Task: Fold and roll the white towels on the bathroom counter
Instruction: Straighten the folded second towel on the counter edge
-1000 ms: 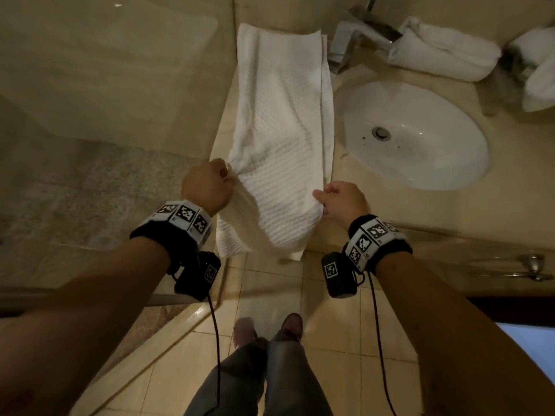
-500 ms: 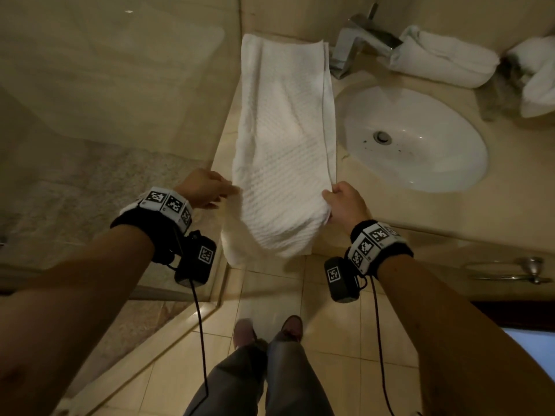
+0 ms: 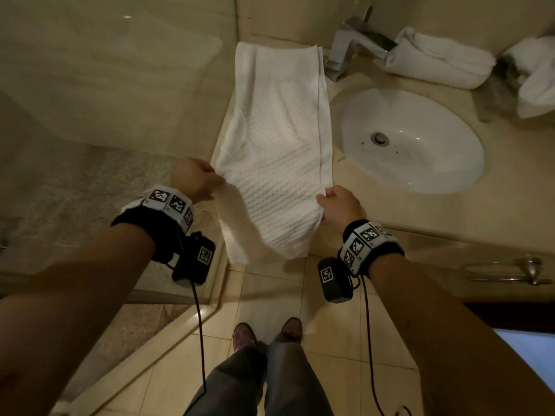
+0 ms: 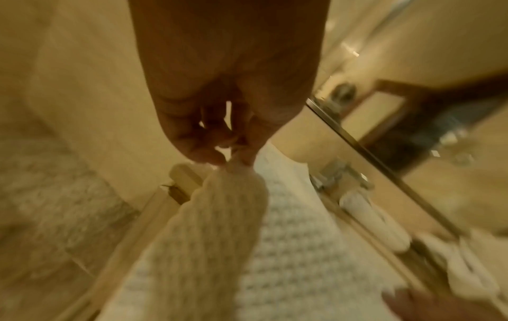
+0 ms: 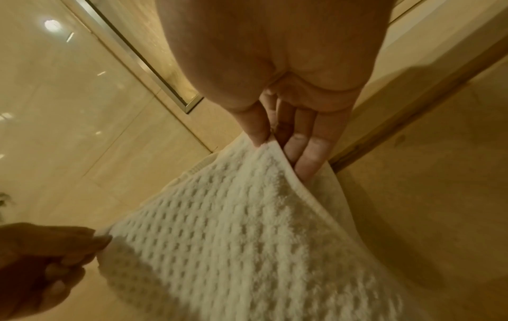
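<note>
Waffle towel [image 3: 279,121]: white, folded into a long strip; lies lengthwise on the counter [image 3: 375,214] left of the sink [image 3: 444,175], far end by the wall, near end lifted off the counter edge and sagging over it.
Left hand [image 3: 193,178]: fingertips together, pinching the strip's left near edge; grip blurred in the left wrist view.
Right hand [image 3: 339,205]: thumb [image 5: 254,126] above and fingers [image 5: 310,152] below, clamped on the right near edge.
Rolled towel [image 3: 438,60]: white; far side of counter, just right of the faucet [image 3: 348,46].
Further towels [image 3: 537,82]: white; far right, shape unclear.
Towel bar [image 3: 510,270]: on the counter front, right.
</note>
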